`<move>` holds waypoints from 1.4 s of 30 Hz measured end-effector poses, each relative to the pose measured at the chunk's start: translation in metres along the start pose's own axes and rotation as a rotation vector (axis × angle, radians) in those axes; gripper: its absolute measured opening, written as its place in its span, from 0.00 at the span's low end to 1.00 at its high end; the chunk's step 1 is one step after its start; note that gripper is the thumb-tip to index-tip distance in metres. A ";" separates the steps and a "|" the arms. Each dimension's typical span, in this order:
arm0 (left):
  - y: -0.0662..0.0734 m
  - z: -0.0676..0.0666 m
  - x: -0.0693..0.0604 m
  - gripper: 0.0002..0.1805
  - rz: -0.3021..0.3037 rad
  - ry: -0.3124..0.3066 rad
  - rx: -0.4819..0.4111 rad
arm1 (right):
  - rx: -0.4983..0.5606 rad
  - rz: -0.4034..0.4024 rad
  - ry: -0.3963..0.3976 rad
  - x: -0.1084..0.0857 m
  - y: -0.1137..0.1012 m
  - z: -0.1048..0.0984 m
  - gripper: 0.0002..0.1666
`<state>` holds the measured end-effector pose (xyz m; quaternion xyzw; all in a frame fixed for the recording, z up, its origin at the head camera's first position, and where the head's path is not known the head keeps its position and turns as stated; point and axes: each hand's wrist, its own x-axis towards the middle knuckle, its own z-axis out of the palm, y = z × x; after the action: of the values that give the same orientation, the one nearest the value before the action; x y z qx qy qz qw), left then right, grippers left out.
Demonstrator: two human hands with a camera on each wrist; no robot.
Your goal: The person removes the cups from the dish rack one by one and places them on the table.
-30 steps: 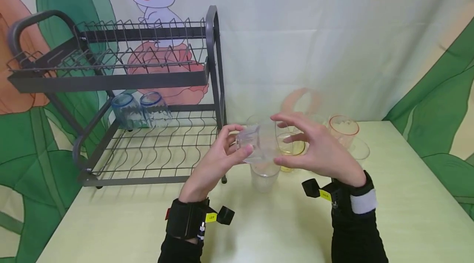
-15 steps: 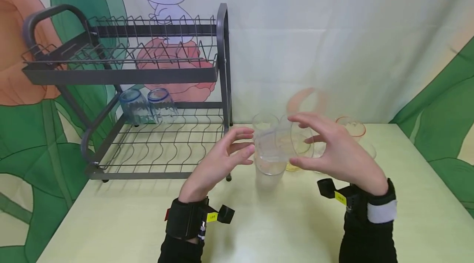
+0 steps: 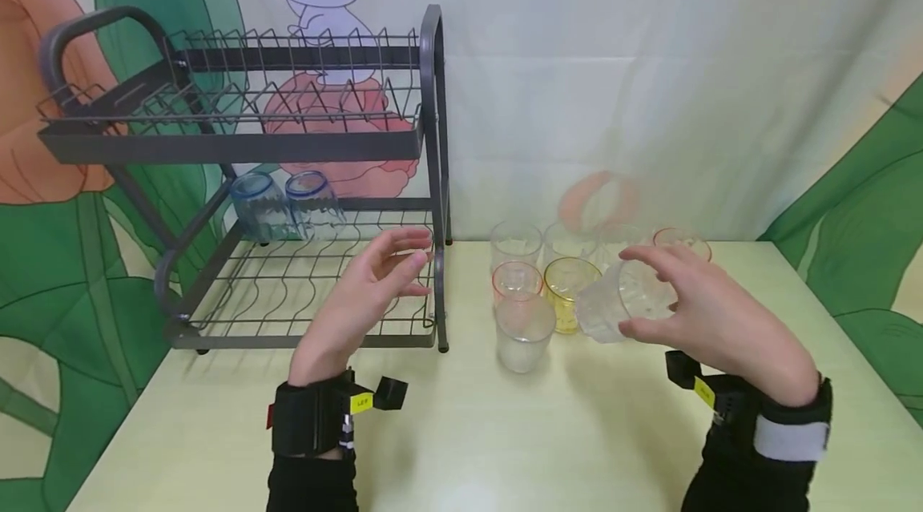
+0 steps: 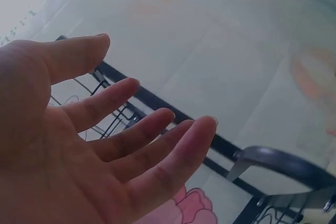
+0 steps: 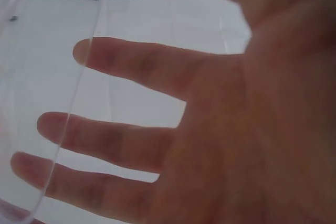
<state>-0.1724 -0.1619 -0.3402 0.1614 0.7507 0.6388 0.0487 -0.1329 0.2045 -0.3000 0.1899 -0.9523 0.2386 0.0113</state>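
A clear drinking glass (image 3: 611, 305) is tipped on its side above the table, its mouth toward my right palm. My right hand (image 3: 710, 312) holds this glass near the rim, between thumb and fingers. In the right wrist view, three fingertips show through the glass (image 5: 52, 77). My left hand (image 3: 360, 296) hovers in front of the dish rack's lower tier, holding nothing. Its fingers (image 4: 163, 174) are relaxed and spread a little in the left wrist view. A frosted-looking clear glass (image 3: 524, 336) stands between the hands, nearer the right one.
A dark two-tier dish rack (image 3: 238, 145) stands at left, with two upside-down blue glasses (image 3: 261, 209) on its lower tier. Behind the held glass are a yellow glass (image 3: 566, 305), a red-rimmed glass (image 3: 515, 281) and several other glasses on the pale table (image 3: 490, 448).
My left hand has let go of the clear glass and moved left toward the rack. My right hand has carried the glass to the right and slightly lower.
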 end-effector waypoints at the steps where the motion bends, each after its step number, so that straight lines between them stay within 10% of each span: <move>1: 0.002 -0.005 0.001 0.28 0.001 0.004 0.007 | -0.011 0.018 -0.013 0.001 0.001 0.000 0.44; 18: 0.031 -0.075 0.034 0.28 -0.090 0.135 0.310 | -0.129 0.056 -0.102 0.022 0.000 0.030 0.43; 29: 0.005 -0.119 0.079 0.30 -0.119 0.138 0.803 | -0.122 0.050 -0.203 0.043 0.002 0.056 0.41; 42: -0.014 -0.151 0.109 0.35 -0.319 0.128 1.033 | -0.111 0.048 -0.231 0.049 0.001 0.070 0.42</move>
<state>-0.3195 -0.2732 -0.3129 0.0090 0.9835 0.1799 0.0134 -0.1743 0.1556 -0.3566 0.1925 -0.9632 0.1622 -0.0937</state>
